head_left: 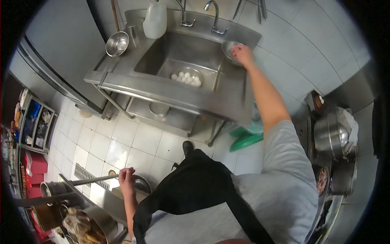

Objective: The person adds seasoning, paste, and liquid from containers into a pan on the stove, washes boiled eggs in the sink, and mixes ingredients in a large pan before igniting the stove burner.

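Note:
My right hand [243,55] is over a metal bowl [227,49] at the sink's right corner. Its fingers are closed at the bowl, and what they hold, if anything, is hidden. Down in the steel sink [178,44], several white eggs [187,77] sit together in a round metal bowl [196,72]. My left hand [126,179] hangs low at the left, fingers curled together. The end of a long metal handle [95,179] meets it in view; I cannot tell whether the hand grips it.
A white plastic jug [155,20] and a metal ladle [117,43] are on the sink's left side. Two faucets [215,18] rise behind the basin. Large steamer pots [331,134] stand at the right. A deep pot [103,223] is at lower left. Green plastic [247,142] lies beneath the sink.

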The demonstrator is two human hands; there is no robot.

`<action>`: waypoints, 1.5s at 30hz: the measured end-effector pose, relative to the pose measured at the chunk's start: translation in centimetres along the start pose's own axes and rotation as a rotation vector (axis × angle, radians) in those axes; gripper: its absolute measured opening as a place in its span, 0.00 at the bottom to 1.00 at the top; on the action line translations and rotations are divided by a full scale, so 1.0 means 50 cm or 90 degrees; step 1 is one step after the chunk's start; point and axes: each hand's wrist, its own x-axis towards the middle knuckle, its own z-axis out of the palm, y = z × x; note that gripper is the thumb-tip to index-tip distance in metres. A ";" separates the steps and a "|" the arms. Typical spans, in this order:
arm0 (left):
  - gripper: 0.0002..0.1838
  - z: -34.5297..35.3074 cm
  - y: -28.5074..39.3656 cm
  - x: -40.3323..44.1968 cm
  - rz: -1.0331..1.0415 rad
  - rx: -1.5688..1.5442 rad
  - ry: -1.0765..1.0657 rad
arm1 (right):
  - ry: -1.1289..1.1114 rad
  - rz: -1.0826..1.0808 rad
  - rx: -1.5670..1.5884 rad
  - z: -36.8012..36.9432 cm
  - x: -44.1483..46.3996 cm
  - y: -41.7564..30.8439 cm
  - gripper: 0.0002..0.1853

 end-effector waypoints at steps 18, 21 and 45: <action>0.07 0.218 0.215 0.346 0.022 0.168 0.056 | -0.362 -0.120 -0.659 0.183 0.544 0.119 0.18; 0.08 0.268 0.245 0.415 0.054 0.163 0.002 | -0.279 0.331 0.434 0.286 0.472 0.106 0.10; 0.27 1.306 0.355 0.666 -0.230 -0.254 -0.510 | -0.298 0.213 0.707 0.327 0.328 -0.047 0.36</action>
